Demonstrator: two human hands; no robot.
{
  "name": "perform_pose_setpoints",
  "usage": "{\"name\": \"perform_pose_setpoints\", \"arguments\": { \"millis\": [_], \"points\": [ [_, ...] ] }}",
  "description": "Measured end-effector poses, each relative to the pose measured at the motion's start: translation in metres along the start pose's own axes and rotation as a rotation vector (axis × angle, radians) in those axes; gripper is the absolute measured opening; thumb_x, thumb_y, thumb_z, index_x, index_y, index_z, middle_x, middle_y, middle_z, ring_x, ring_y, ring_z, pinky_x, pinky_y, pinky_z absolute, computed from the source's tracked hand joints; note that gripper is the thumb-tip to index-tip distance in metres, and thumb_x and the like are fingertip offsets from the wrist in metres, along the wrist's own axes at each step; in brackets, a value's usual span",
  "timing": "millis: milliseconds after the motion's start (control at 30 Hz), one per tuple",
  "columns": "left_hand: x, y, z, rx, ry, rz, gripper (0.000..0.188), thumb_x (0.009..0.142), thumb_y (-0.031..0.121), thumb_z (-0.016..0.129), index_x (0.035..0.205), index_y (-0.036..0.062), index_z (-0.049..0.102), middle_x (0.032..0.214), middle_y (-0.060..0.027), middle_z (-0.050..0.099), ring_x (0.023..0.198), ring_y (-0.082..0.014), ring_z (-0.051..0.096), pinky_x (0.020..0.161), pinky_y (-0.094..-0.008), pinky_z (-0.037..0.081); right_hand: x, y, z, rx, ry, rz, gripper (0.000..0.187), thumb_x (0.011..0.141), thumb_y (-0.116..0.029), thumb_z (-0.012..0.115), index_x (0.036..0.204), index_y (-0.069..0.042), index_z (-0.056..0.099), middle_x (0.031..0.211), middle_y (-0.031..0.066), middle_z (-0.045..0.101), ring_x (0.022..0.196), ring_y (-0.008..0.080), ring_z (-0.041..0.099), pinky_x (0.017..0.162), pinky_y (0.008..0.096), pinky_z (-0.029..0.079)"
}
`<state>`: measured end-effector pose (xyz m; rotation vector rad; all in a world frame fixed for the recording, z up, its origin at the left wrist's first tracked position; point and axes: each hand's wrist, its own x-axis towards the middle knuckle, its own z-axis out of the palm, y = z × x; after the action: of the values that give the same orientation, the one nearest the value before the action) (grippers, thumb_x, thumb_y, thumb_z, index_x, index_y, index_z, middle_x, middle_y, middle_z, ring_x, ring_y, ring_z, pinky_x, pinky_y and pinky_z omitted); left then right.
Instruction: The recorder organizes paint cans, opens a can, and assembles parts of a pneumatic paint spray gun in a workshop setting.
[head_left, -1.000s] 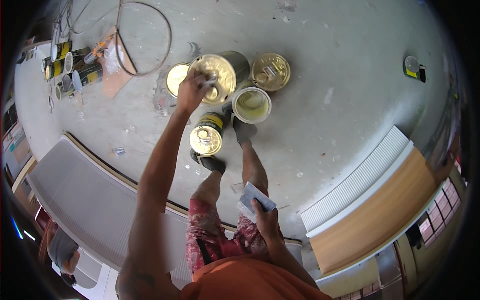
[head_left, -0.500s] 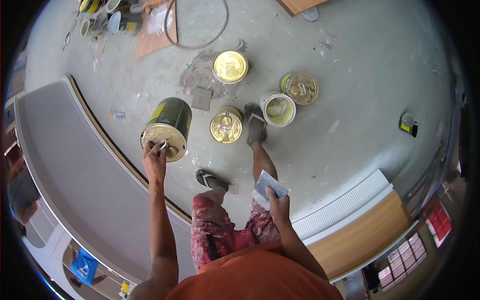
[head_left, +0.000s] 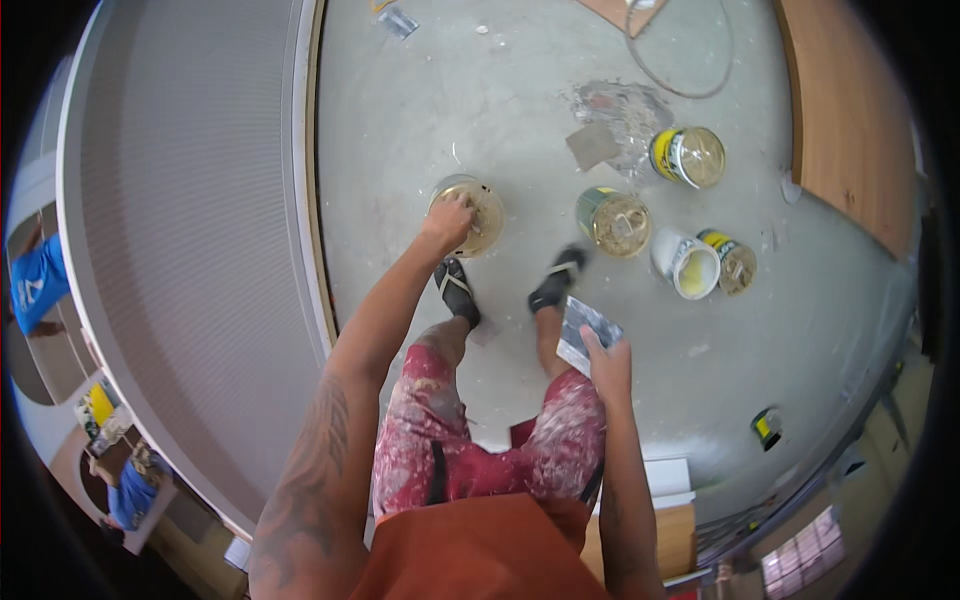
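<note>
We see the left hand (head_left: 447, 216) clamped on the top rim of a big paint can (head_left: 470, 212), which stands on the concrete floor (head_left: 420, 110) just ahead of the left sandal (head_left: 458, 292). Right hand (head_left: 606, 364) is closed round a grey sanding block (head_left: 586, 332), held near the right knee. Three more cans (head_left: 613, 220) and a white pot (head_left: 685, 265) sit to the right, well apart from the grip.

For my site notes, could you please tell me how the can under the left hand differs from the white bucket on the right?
The can is closed by a gold lid and gripped by the left hand; the white bucket is open, yellowish inside, and untouched. The can stands near the feet, the bucket farther right. Both are round and on the concrete floor.
</note>
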<state>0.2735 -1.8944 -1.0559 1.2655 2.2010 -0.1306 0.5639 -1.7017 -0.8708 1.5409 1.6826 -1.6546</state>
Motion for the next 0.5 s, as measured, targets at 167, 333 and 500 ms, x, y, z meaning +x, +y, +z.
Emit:
{"name": "perform_pose_setpoints", "arguments": {
  "millis": [167,333,500],
  "points": [
    [0.038,-0.062,0.068,0.159,-0.095,0.101,0.020,0.084,0.018,0.059,0.097,0.0133,0.074,0.119,-0.0080,0.061,0.117,-0.0246,0.057,0.091,-0.0420,0.050,0.157,-0.018,0.091,-0.502,-0.008,-0.399,0.044,0.089,-0.037,0.066,0.092,0.007,0.068,0.084,0.0316,0.065,0.084,0.0436,0.068,0.073,0.0468,0.051],
    [0.044,-0.043,0.086,-0.019,0.158,0.059,0.033,0.082,0.017,0.063,0.113,0.0106,0.066,0.120,-0.0101,0.058,0.114,-0.0282,0.057,0.091,-0.0429,0.050,0.238,-0.054,0.145,-0.734,-0.158,-0.369,0.044,0.089,-0.033,0.065,0.092,0.010,0.066,0.094,0.0355,0.064,0.095,0.0489,0.062,0.082,0.0521,0.050],
    [0.011,-0.027,0.093,-0.388,0.301,-0.181,0.051,0.081,0.022,0.069,0.129,0.0125,0.055,0.123,-0.0150,0.055,0.115,-0.0348,0.055,0.094,-0.0457,0.048,0.250,-0.031,0.169,-0.884,-0.143,-0.345,0.043,0.087,-0.031,0.068,0.094,0.011,0.066,0.095,0.0347,0.064,0.095,0.0487,0.063,0.083,0.0515,0.050]
  ]
}}
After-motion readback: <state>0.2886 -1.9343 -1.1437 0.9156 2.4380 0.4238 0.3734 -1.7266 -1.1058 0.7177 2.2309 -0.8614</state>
